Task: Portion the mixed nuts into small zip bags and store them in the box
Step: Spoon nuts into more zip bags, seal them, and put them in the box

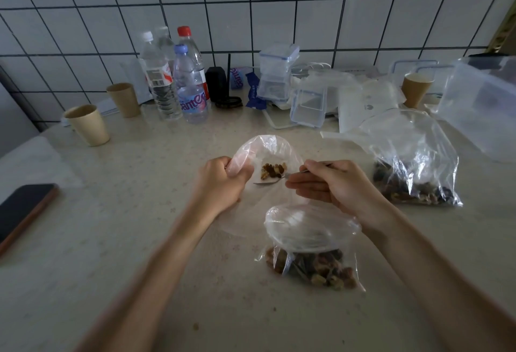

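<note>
My left hand (220,181) grips the rim of a small clear zip bag (268,150), holding its mouth open toward me. A few mixed nuts (273,170) lie inside it. My right hand (332,184) holds a metal spoon (272,181) whose bowl reaches into the bag's mouth, just below the nuts. In front of my right wrist lies a second small bag (310,251), open-mouthed, with nuts in its lower part. The large supply bag of mixed nuts (413,167) stands open at the right.
A phone (25,209) lies at the left edge. Paper cups (89,125), water bottles (178,80) and clear lidded boxes (307,105) line the back by the tiled wall. A large clear plastic box (480,105) sits at the far right. A nut crumb (195,326) lies near the front.
</note>
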